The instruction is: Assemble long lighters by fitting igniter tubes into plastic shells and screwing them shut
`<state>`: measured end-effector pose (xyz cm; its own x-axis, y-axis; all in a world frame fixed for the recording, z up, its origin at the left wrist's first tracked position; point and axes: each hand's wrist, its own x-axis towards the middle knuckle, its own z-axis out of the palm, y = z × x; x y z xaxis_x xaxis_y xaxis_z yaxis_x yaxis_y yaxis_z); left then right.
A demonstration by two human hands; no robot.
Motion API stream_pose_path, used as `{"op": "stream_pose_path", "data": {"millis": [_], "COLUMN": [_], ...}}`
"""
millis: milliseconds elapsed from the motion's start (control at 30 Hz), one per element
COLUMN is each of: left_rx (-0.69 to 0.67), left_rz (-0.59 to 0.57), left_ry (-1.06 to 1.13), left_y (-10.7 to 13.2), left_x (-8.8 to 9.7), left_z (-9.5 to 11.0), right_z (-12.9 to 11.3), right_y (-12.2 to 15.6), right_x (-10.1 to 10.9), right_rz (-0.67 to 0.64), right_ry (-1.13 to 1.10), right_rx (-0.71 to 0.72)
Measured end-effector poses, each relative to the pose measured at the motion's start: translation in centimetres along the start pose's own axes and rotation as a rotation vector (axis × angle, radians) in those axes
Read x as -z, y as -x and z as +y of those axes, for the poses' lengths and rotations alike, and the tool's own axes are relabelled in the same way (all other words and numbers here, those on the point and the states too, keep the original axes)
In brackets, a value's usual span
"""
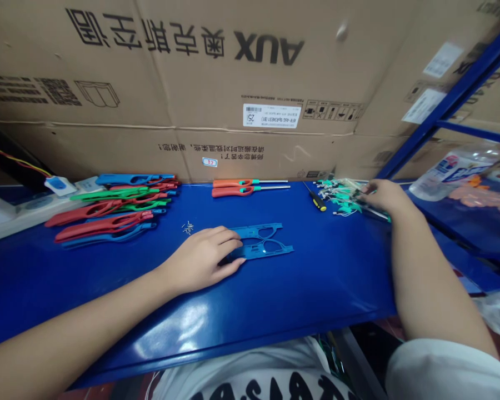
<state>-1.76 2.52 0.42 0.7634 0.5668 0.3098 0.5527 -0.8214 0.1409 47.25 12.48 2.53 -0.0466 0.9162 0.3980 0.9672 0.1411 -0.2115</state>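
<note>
Two blue lighter casing halves (270,248) lie side by side on the blue table, their trigger loops pointing right. My left hand (208,258) rests over their left ends, thumb at the lower half and curled fingers at the upper one, covering much of both. At the right, my right hand (385,197) reaches into a pile of green lighter parts with wires (339,194). Its fingers are closed at the pile's edge; what they pinch is hidden. A metal tube with a green tip (377,213) shows just below that hand. Small screws (188,228) lie beyond my left hand.
Several red, green and blue lighter casings (104,222) are heaped at left beside a power strip (29,208). Two orange lighters (237,188) lie near the cardboard wall (191,100). A yellow-black screwdriver (318,201) sits by the pile; a plastic bottle (450,172) lies behind the blue frame.
</note>
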Motion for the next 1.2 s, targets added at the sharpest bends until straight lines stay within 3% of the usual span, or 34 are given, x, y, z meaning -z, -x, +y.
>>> {"op": "stream_pose_path", "data": {"millis": [100,167,300,433,500,600,633,700,933,1200], "left_rx": [0.000,-0.005,-0.012,-0.008,0.015,0.095,0.125,0.174,0.228,0.185], "left_rz": [-0.025,-0.061,-0.114,-0.111,0.008,0.336,0.418,0.461,0.277,0.362], "left_ry": [-0.009,-0.017,0.011,0.004,0.010,0.035,0.043,0.070,0.332,0.393], "left_y": [0.0,0.0,0.3,0.5,0.5,0.3,0.3,0.2,0.3,0.5], "left_x": [0.3,0.7,1.7,2.6,2.7,2.6,2.5,2.3,0.9,0.6], "left_z": [0.0,-0.2,-0.7,-0.8,-0.4,0.5,0.8,1.4,2.2,2.6], "right_z": [-2.5,-4.9,-10.2,-15.4,-17.6,-20.1,-20.7,-21.7,-23.3,-23.7], "right_y": [-0.1,-0.1,0.1,1.6,2.8,4.4,4.9,5.7,7.3,7.9], "right_x": [0.7,1.1,1.2,0.4,-0.2,-1.2,-1.6,-2.3,-3.8,-3.4], "right_rz": [0.070,0.100,0.131,0.125,0.035,-0.051,-0.075,-0.115,-0.167,-0.195], "right_ry": [0.032,0.001,-0.104,-0.211,-0.255,-0.330,-0.345,-0.370,-0.416,-0.401], "right_rx": [-0.116,-0.107,0.034,0.303,0.430,0.561,0.594,0.655,0.776,0.851]}}
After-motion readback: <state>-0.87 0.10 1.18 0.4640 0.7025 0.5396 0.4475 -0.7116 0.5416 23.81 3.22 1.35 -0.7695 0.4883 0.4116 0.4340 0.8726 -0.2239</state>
